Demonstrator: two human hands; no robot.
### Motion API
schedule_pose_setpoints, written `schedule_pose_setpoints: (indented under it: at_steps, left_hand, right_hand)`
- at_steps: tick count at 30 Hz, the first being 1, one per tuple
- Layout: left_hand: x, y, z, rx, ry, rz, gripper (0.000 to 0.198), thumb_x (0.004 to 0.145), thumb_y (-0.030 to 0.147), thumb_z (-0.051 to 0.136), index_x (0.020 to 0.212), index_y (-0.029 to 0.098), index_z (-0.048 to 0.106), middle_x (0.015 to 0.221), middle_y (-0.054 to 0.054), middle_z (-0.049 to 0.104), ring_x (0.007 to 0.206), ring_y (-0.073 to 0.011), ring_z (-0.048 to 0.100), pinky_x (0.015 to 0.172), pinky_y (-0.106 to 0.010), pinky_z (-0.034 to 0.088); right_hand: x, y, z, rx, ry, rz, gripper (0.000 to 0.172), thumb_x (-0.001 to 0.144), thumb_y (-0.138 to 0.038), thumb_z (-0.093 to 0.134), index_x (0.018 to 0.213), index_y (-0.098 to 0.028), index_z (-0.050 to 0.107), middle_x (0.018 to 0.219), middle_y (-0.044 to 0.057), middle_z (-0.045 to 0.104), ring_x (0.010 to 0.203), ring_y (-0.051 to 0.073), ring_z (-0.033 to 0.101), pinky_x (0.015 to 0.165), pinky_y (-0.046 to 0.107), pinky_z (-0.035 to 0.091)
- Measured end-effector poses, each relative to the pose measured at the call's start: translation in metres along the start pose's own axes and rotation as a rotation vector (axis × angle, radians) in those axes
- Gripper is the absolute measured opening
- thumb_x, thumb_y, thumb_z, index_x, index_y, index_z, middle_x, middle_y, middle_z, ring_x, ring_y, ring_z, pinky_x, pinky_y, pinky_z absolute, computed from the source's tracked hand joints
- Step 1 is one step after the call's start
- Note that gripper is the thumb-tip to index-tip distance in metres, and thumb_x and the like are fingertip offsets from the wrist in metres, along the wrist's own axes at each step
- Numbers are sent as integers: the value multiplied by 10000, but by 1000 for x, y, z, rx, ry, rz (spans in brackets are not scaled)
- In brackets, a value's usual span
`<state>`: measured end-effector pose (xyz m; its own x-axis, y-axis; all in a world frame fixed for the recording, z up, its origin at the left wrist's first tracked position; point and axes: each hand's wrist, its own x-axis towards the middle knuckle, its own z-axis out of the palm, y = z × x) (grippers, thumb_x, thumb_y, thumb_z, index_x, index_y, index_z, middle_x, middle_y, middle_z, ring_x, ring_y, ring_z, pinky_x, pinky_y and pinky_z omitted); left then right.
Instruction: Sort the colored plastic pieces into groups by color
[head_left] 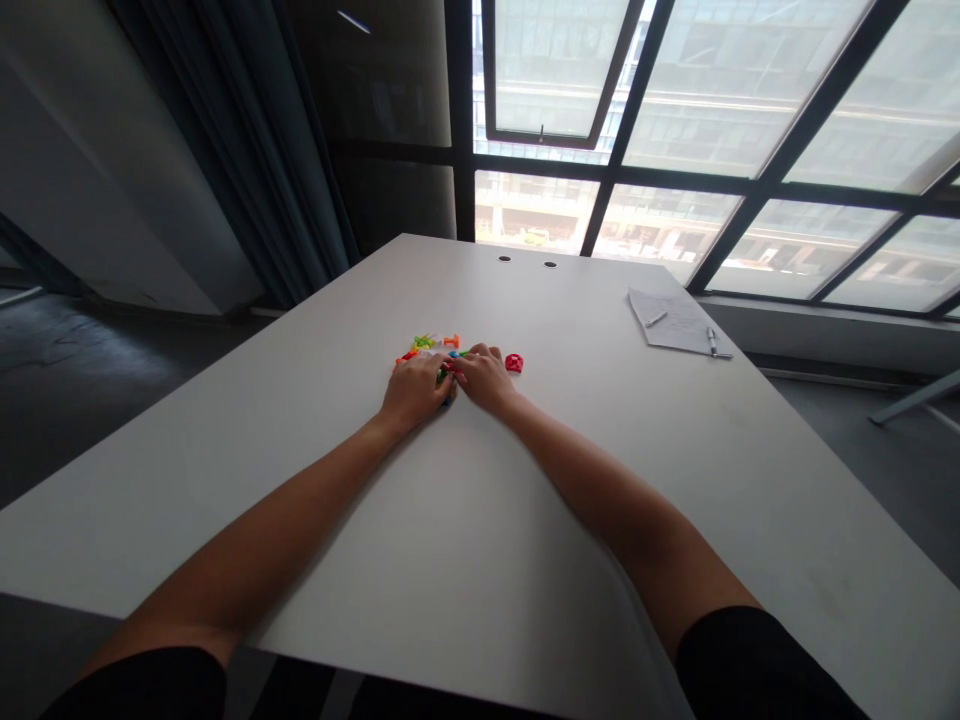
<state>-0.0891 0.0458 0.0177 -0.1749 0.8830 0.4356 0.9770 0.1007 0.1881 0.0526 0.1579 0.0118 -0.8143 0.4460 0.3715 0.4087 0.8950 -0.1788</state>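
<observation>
Plastic pieces [429, 344] clustered on the table [300, 480], partly under both hands.

We find the left hand [415, 392] and right hand [486, 378] curved low, nearly meeting over the pieces; we cannot tell whether either has hold of one. A red piece [514, 363] lies just beside the right hand; paper [670, 320] and a pen [711, 342] lie well apart.

small colored pieces [424, 343] are partly hidden under the left hand [412, 392] and right hand [484, 379], shapes unclear.
</observation>
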Motion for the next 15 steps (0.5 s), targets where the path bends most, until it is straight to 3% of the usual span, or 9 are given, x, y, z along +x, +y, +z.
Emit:
schedule_pose_setpoints:
  at_steps: [5,9,15]
  left_hand:
    - [0,-1,-1,-18,1,-8,296,961,296,582,1208,201,715,1136,-112,779,1077,-327,700,990,-448,477]
    - [2,-2,0,-32,-10,-6,290,943,251,596,1203,202,714,1153,-97,781,1082,-316,703,993,-446,481]
    - [3,-2,4,-33,-24,-7,285,950,212,576,1191,211,728,1142,-100,785,1056,-314,713,980,-448,491]
  right_hand:
    - [-10,7,-8,-27,105,49,179,1053,-227,575,1097,-245,748,1087,80,799,1163,303,550,999,435,347]
    - [-45,25,-22,0,136,55,166,1050,-247,602,1144,-236,739,1084,94,791,1153,295,577,1013,428,354]
    - [-95,55,-30,-13,77,43,140,1050,-264,633,1125,-230,746,1057,94,799,1135,292,602,1010,416,360]
